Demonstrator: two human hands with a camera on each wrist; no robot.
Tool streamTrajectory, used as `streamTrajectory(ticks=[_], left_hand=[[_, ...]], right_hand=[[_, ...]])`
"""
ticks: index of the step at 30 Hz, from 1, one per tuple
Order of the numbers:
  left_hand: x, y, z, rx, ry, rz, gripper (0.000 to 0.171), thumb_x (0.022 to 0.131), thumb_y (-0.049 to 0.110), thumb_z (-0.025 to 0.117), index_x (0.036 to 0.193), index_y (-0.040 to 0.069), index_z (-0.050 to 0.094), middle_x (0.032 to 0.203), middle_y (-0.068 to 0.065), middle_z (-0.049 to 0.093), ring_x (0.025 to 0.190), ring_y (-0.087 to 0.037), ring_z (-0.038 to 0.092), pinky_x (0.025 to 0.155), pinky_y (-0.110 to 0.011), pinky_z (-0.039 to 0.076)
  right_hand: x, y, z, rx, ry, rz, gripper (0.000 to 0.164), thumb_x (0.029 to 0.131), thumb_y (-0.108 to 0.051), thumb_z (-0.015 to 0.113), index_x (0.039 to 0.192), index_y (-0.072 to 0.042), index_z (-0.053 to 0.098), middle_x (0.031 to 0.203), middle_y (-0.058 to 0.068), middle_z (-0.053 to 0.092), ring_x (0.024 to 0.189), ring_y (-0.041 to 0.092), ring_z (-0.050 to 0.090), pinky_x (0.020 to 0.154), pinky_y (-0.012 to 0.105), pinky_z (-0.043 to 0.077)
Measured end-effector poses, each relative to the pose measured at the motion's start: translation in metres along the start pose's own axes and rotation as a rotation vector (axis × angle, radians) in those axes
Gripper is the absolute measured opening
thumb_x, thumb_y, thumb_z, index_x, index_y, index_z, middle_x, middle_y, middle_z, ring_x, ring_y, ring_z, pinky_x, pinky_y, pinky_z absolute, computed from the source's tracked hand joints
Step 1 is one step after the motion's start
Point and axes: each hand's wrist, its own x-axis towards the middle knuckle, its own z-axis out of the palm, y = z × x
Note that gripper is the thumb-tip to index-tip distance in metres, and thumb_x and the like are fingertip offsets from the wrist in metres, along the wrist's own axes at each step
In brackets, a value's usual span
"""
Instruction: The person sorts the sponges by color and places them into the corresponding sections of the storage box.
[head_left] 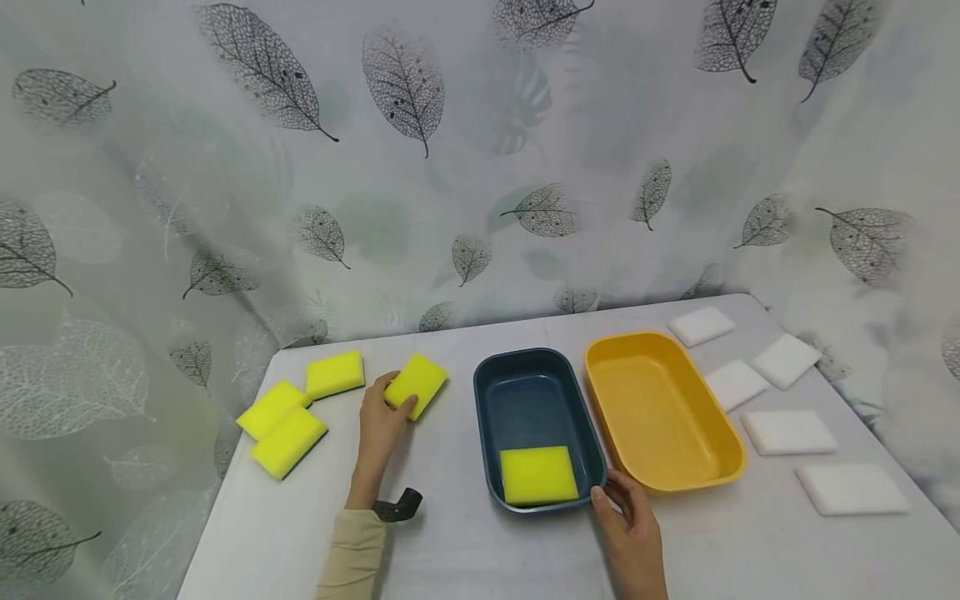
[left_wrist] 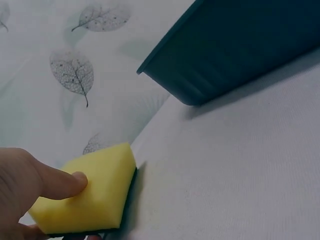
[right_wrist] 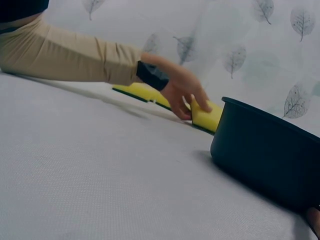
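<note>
My left hand point(head_left: 381, 427) grips a yellow sponge point(head_left: 420, 383) with a dark scouring underside. In the left wrist view the thumb point(left_wrist: 65, 184) lies on the yellow face of that sponge, which is close over the table. To its right stands a dark blue tray point(head_left: 528, 408). Another yellow sponge point(head_left: 538, 475) lies inside, at the tray's near end. My right hand point(head_left: 633, 529) holds the near right corner of the blue tray, thumb at its outer side; in the right wrist view only a fingertip point(right_wrist: 314, 218) shows beside the tray.
Several yellow sponges point(head_left: 335, 374) lie at the table's left. A yellow-orange tray point(head_left: 660, 408) stands just right of the blue one. Several white sponge blocks point(head_left: 789, 432) are spread along the right side. A leaf-patterned curtain point(head_left: 450, 192) hangs behind the table.
</note>
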Motion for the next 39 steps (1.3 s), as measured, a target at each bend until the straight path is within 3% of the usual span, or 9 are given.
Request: streamTrajectory(ticks=[4,7,12,15,19,22,25,31,39], left_hand=[[0.000,0.003,-0.002,-0.044,-0.039,-0.041,0.056,0.098,0.016,0.070,0.150,0.010,0.053,0.149,-0.019,0.055,0.124,-0.033,0.055,0.100,-0.046,0.050],[-0.002,0.008,-0.004,-0.104,-0.080,-0.077,0.054,0.099,0.015,0.068,0.150,0.013,0.054,0.152,-0.014,0.053,0.120,-0.030,0.057,0.094,-0.037,0.054],[-0.004,0.017,-0.008,-0.205,-0.123,-0.126,0.053,0.100,0.012,0.066,0.151,0.012,0.052,0.152,-0.013,0.052,0.116,-0.029,0.056,0.092,-0.034,0.056],[-0.006,0.025,-0.011,-0.240,-0.124,-0.141,0.052,0.100,0.012,0.065,0.150,0.010,0.051,0.150,-0.014,0.051,0.113,-0.028,0.054,0.094,-0.037,0.057],[-0.009,0.034,-0.014,-0.270,-0.125,-0.123,0.051,0.101,0.012,0.065,0.149,0.008,0.051,0.148,-0.014,0.052,0.110,-0.026,0.053,0.091,-0.031,0.058],[-0.011,0.040,-0.015,-0.280,-0.127,-0.096,0.049,0.100,0.012,0.066,0.148,0.008,0.053,0.147,-0.014,0.054,0.109,-0.025,0.054,0.087,-0.026,0.058],[-0.013,0.044,-0.015,-0.293,-0.137,-0.074,0.047,0.100,0.012,0.067,0.145,0.010,0.057,0.147,-0.013,0.055,0.110,-0.025,0.056,0.086,-0.026,0.060],[-0.015,0.052,-0.012,-0.318,-0.167,-0.060,0.044,0.100,0.011,0.067,0.143,0.012,0.062,0.148,-0.011,0.055,0.120,-0.029,0.057,0.089,-0.028,0.062],[-0.019,0.066,-0.002,-0.324,-0.168,-0.034,0.041,0.099,0.014,0.069,0.141,0.015,0.066,0.147,-0.010,0.056,0.121,-0.028,0.057,0.088,-0.030,0.064]], right_hand=[[0.002,0.002,0.001,-0.002,-0.009,0.000,0.072,0.102,-0.049,0.062,0.155,-0.007,0.038,0.158,0.021,0.044,0.139,0.025,0.049,0.085,-0.002,0.044],[0.002,0.003,0.001,-0.006,-0.006,0.003,0.072,0.102,-0.049,0.062,0.155,-0.007,0.038,0.158,0.020,0.044,0.139,0.027,0.048,0.085,-0.002,0.044],[0.003,0.003,0.000,-0.010,-0.004,0.002,0.072,0.102,-0.049,0.062,0.155,-0.007,0.038,0.157,0.020,0.045,0.134,0.019,0.052,0.086,-0.002,0.044],[0.002,0.002,0.000,-0.007,-0.003,-0.001,0.071,0.102,-0.049,0.062,0.155,-0.008,0.039,0.157,0.020,0.045,0.125,0.004,0.054,0.086,-0.002,0.044],[0.000,0.001,0.000,0.001,0.003,-0.001,0.069,0.102,-0.048,0.063,0.154,-0.008,0.039,0.157,0.018,0.046,0.109,-0.016,0.050,0.086,-0.002,0.044],[0.000,0.001,0.000,0.006,0.006,-0.004,0.069,0.102,-0.047,0.063,0.154,-0.007,0.040,0.156,0.018,0.046,0.106,-0.018,0.049,0.086,-0.002,0.044],[0.000,0.002,0.001,0.004,0.007,-0.003,0.070,0.102,-0.048,0.063,0.154,-0.007,0.039,0.157,0.018,0.046,0.116,-0.008,0.052,0.087,-0.002,0.044],[0.000,0.003,0.002,-0.007,0.003,-0.012,0.071,0.103,-0.048,0.061,0.155,-0.006,0.038,0.157,0.020,0.044,0.139,0.027,0.049,0.086,-0.003,0.043],[0.000,0.001,0.002,-0.003,0.003,-0.011,0.071,0.103,-0.048,0.061,0.155,-0.006,0.038,0.157,0.021,0.045,0.142,0.033,0.048,0.086,-0.002,0.043]])
